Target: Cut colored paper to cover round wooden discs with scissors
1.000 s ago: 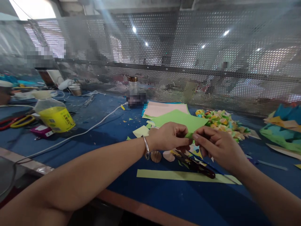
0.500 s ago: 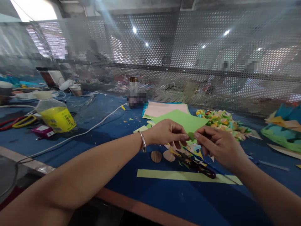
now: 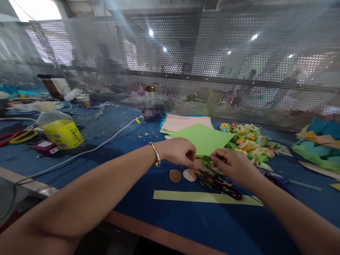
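Observation:
A small green paper piece [image 3: 206, 159] is pinched in the fingertips of my right hand [image 3: 235, 164], low over the scrap pile. My left hand [image 3: 179, 151], with a silver bracelet at the wrist, has its fingers curled down beside a pale pink paper piece [image 3: 199, 164]; whether it grips anything is hidden. Just below lie a brown round disc [image 3: 175, 176] and a pale paper disc [image 3: 189, 175]. Dark-handled scissors [image 3: 231, 191] rest among the scraps, partly across a long pale green paper strip [image 3: 183, 196]. A large green sheet [image 3: 202, 138] lies behind both hands.
Folded paper flowers [image 3: 248, 140] are heaped at the back right. Pale pink sheets [image 3: 186, 123] lie behind the green one. A glass jar [image 3: 149, 96] stands near the perforated metal screen [image 3: 170, 67]. Leftward are a yellow-labelled bottle [image 3: 62, 131], a white cable [image 3: 92, 145] and yellow-handled scissors [image 3: 23, 137].
Both hands have come down and moved slightly left toward the scraps, and they are farther apart. The small green piece has gone down with my right hand.

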A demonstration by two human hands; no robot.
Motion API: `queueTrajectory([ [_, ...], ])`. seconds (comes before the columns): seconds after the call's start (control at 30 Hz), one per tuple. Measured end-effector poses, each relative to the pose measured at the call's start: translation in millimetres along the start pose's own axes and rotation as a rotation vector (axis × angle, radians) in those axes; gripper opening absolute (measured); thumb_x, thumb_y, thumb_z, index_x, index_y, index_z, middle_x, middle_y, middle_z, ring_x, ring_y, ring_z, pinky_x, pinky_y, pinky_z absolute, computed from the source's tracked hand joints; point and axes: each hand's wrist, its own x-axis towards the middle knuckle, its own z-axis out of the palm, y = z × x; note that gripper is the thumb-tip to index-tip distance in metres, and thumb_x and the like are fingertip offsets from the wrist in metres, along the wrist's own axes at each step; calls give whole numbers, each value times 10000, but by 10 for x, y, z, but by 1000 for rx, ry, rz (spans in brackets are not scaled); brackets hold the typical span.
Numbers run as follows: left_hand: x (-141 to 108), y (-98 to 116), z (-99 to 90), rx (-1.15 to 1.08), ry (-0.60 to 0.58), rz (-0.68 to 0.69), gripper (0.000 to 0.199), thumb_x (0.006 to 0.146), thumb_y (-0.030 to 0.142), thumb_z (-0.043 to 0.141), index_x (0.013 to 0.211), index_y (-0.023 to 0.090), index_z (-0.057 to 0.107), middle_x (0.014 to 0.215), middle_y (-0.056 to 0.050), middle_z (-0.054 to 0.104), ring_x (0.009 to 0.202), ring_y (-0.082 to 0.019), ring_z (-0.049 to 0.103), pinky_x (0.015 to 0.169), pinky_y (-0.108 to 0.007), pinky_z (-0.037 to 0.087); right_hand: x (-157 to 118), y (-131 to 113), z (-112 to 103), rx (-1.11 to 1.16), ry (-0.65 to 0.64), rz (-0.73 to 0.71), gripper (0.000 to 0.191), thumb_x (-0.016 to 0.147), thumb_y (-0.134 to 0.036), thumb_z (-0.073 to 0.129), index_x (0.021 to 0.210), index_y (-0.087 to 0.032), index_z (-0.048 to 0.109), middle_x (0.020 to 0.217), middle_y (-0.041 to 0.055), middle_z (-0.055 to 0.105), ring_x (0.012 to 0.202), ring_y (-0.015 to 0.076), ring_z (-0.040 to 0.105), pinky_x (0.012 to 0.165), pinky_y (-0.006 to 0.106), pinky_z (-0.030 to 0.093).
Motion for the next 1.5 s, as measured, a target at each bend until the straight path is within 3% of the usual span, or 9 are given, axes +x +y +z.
queueTrajectory([
  [0.1,-7,55,32,11,-103,5,362,718,461,791,905,158,728,877,-60,740,724,-166,614,601,-263,362,12,22,41,-76,-8,-6,340,930,-395,439,670,-221,573,620,35,641,584,192,585,554,298,324],
  [0.33,-6,80,56,63,-150,2,288,742,429,773,857,168,732,810,-48,731,685,-167,591,593,-274,351,21,24,121,-106,-37,32,269,923,-357,494,733,-221,627,675,33,680,605,188,592,580,284,336],
  [0.5,-23,117,45,136,-114,-96,421,672,485,807,941,167,744,905,-77,746,731,-190,599,587,-275,354,34,55,167,-136,-29,65,257,906,-330,513,696,-220,611,621,27,644,559,180,553,556,285,312],
  [0.6,-39,150,43,186,-81,-143,401,646,497,818,889,184,755,817,-64,726,701,-184,578,594,-271,359,44,71,186,-145,-22,80,254,883,-320,542,650,-220,566,586,24,625,539,174,543,544,283,308],
  [0.83,-40,158,33,176,-129,-104,289,695,407,793,867,176,760,787,-52,726,667,-171,561,571,-268,343,34,53,166,-143,12,94,244,856,-334,551,636,-230,542,557,17,603,526,179,534,534,286,297],
  [1.03,-42,134,48,196,-77,-108,319,665,477,807,742,177,732,658,-30,672,583,-150,512,541,-271,314,-8,-20,76,-114,47,95,292,866,-407,522,629,-236,514,529,1,567,493,168,508,512,280,291],
  [1.27,-5,115,87,72,-143,-72,102,711,272,732,725,174,709,662,-14,685,600,-142,546,554,-269,335,-28,-49,51,-69,82,91,346,871,-469,518,613,-238,513,528,7,553,486,171,485,506,288,281],
  [1.4,-17,66,-1,-94,-79,-109,185,704,289,736,822,151,702,733,-39,717,629,-148,599,574,-258,389,-31,-32,43,-57,125,71,381,876,-485,506,588,-243,447,496,-7,506,457,158,441,496,287,279],
  [1.5,-24,8,-71,-294,25,-160,231,684,183,734,901,132,675,746,-35,703,642,-141,631,603,-254,439,-39,-28,32,-32,165,60,379,880,-481,514,591,-241,456,477,-16,488,440,152,438,486,284,287],
])
